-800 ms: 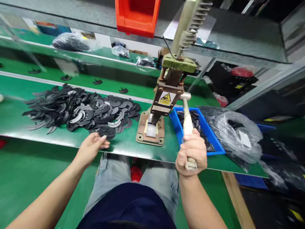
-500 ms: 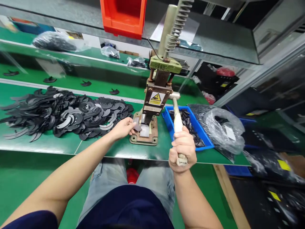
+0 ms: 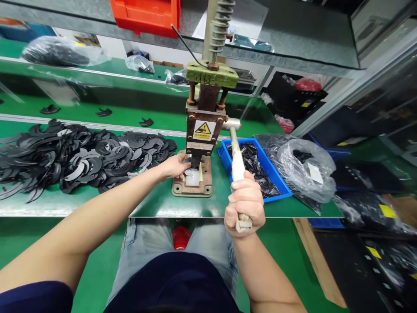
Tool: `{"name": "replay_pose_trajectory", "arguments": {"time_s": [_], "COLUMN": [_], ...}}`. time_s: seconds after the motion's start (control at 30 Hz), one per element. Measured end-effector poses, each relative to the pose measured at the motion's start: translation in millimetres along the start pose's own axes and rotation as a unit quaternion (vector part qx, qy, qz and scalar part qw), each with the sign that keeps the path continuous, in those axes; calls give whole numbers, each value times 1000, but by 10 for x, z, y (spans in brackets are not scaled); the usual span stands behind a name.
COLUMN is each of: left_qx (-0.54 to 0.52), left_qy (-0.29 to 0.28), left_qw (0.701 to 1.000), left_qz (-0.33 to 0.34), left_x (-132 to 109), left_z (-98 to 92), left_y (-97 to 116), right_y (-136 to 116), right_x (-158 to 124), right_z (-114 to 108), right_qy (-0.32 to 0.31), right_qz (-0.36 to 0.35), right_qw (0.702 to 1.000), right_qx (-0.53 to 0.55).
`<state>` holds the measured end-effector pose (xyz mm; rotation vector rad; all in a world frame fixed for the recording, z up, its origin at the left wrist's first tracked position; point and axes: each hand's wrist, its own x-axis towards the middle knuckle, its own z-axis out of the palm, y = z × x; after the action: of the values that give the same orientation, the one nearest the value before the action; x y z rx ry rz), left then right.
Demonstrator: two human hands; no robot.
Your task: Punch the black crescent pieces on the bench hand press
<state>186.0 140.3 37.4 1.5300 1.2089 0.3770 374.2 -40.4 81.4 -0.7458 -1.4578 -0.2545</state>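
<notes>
My right hand (image 3: 245,204) is wrapped round the taped lever handle (image 3: 238,163) of a hand press (image 3: 202,126). A yellow warning label is on the front of the press. My left hand (image 3: 176,166) pinches a curved dark plastic piece (image 3: 188,172) at the press base (image 3: 192,190), just under the ram. Most of that piece is hidden by my fingers and the press. Left of my left hand lies a large heap of curved black plastic pieces (image 3: 81,161) on the green bench.
A blue tray (image 3: 282,193) of small black parts stands right of the press, beside a clear plastic bag (image 3: 306,174). Several loose curved pieces lie behind the heap. An orange bin (image 3: 146,17) sits on the shelf above, and the bench's front edge runs before my legs.
My left hand has moved the piece further in under the ram. My right hand stays on the lever. The view has shifted, so the press appears further left.
</notes>
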Motion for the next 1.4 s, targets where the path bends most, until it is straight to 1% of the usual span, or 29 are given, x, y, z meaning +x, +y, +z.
{"name": "replay_pose_trajectory", "arguments": {"time_s": [0.2, 0.33, 0.43, 0.53, 0.6, 0.67, 0.77, 0.87, 0.97, 1.07, 1.1, 1.17, 1.2, 1.27, 1.3, 1.37, 1.4], "left_qx": [22, 50, 69, 63, 57, 25, -82, -158, -195, -207, -193, -126, -77, 16, 61, 143, 180], "left_qy": [-17, -22, -25, -28, -29, -31, -22, -8, -10, -3, 12, 66, 106, 206, 269, 397, 444], "left_qw": [999, 998, 997, 997, 998, 999, 996, 987, 981, 976, 977, 979, 977, 959, 942, 891, 866], "left_qz": [-17, -15, -18, -18, -14, -20, -28, -11, 14, 70, 94, 145, 168, 194, 194, 167, 146], "left_x": [60, 136, 168, 139, 84, 13, -87, -150, -249, -496, -621, -922, -1086, -1402, -1538, -1739, -1802], "left_z": [-26, -28, -28, -29, -26, -31, -64, -79, -8, 123, 161, 197, 185, 84, -5, -242, -374], "left_y": [31, 31, 80, 137, 135, 88, -19, -76, -85, -190, -269, -494, -633, -941, -1102, -1418, -1564], "right_y": [6, 15, 15, 14, 14, 13, 18, 30, 37, 49, 58, 85, 100, 129, 141, 164, 175], "right_x": [-3, 14, 23, 29, 34, 38, 38, 30, 29, 41, 46, 49, 47, 38, 31, 19, 16], "right_z": [11, 23, 24, 25, 28, 26, 15, 3, 3, 17, 23, 37, 45, 63, 72, 93, 103], "right_qy": [7, 13, 9, 9, 10, 8, 2, -1, 4, 9, 14, 25, 31, 45, 56, 81, 92], "right_qz": [3, -9, -13, -14, -14, -18, -27, -30, -21, -25, -27, -26, -22, -13, -8, -5, -5], "right_qw": [1000, 1000, 1000, 1000, 1000, 1000, 1000, 1000, 1000, 1000, 1000, 999, 999, 999, 998, 997, 996], "right_qx": [-21, -10, -1, 1, -2, -6, -9, -6, -2, -3, -5, -6, -4, 2, 6, 7, 6]}}
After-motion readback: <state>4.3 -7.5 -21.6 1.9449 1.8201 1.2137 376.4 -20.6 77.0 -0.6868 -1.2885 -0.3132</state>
